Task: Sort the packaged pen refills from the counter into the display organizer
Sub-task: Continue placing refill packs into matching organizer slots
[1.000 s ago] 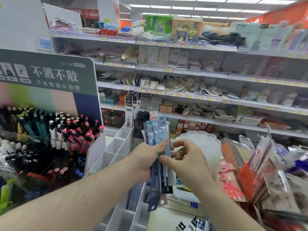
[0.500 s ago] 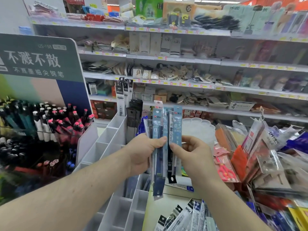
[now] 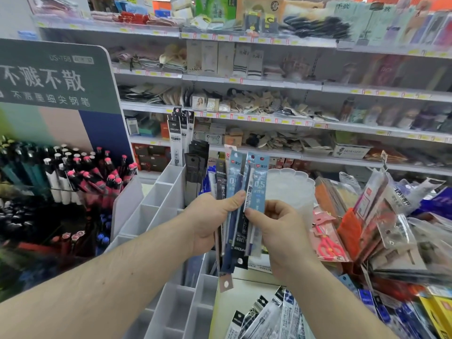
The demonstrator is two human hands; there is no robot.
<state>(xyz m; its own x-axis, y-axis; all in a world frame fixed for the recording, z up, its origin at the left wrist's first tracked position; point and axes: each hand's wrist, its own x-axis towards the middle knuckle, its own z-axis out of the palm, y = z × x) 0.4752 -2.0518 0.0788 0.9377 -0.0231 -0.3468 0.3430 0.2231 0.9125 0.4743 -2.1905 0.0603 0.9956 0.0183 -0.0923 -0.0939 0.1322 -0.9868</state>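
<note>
- At frame centre, the left hand (image 3: 208, 223) grips a fanned bundle of light-blue and dark plastic-sleeved pen refill packets (image 3: 234, 216), thumb pressed across their front.
- The right hand (image 3: 281, 228) pinches the rightmost light-blue packet of that bundle.
- Below and left stands the white plastic compartmented display organizer (image 3: 156, 204).
- More black-and-white refill packets (image 3: 264, 316) lie on the counter at bottom centre.

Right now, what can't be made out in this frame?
- Refill packs, head view: exact count; they overlap, and both hands cover the middles.
- Loose packs on the counter: cut off by the bottom edge.
- Organizer compartments: the near ones are hidden by the left forearm.
- Shelf price tags: blurred.
</note>
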